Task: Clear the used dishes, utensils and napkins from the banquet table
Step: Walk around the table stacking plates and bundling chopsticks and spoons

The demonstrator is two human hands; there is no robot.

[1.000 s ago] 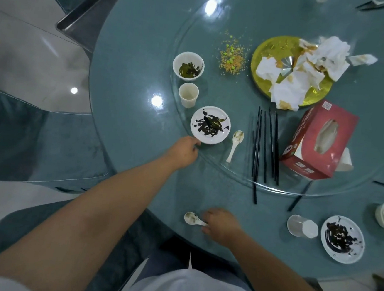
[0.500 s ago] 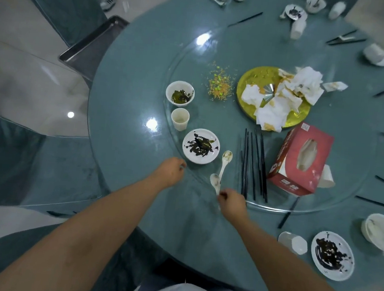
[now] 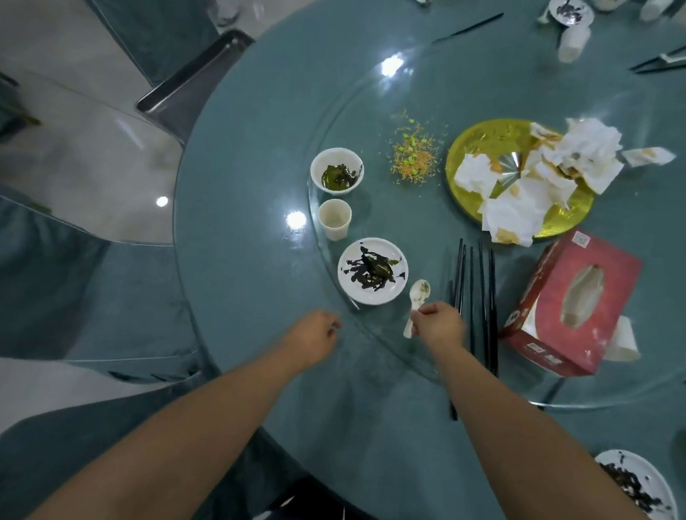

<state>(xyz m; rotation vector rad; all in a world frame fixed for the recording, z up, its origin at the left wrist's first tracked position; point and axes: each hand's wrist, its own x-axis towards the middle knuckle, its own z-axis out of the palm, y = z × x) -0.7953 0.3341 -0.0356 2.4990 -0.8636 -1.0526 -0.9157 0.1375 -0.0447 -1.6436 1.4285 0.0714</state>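
My right hand [image 3: 441, 326] reaches onto the glass turntable [image 3: 392, 95] and pinches the handle of a white spoon [image 3: 418, 293], just right of a small white plate [image 3: 384, 296] with dark scraps. My left hand [image 3: 313, 336] hovers at the turntable's near rim, fingers loosely curled, holding nothing. Beyond the plate stand a paper cup [image 3: 334, 218] and a white bowl [image 3: 336, 171] with greenish leftovers. Several black chopsticks [image 3: 480, 291] lie right of my right hand. A gold plate [image 3: 471, 150] carries crumpled used napkins [image 3: 507, 211].
A red tissue box [image 3: 574, 301] sits right of the chopsticks. Food crumbs [image 3: 414, 153] are scattered on the glass. Another dirty plate [image 3: 643, 492] lies at the near right edge. More cups, spoons and chopsticks ring the far side. A metal tray [image 3: 190, 83] rests at the table's left, among covered chairs.
My right hand carried a white spoon from the table's near edge up onto the turntable, beside the spoon lying there. My left hand came off the turntable rim. The view tilted up.
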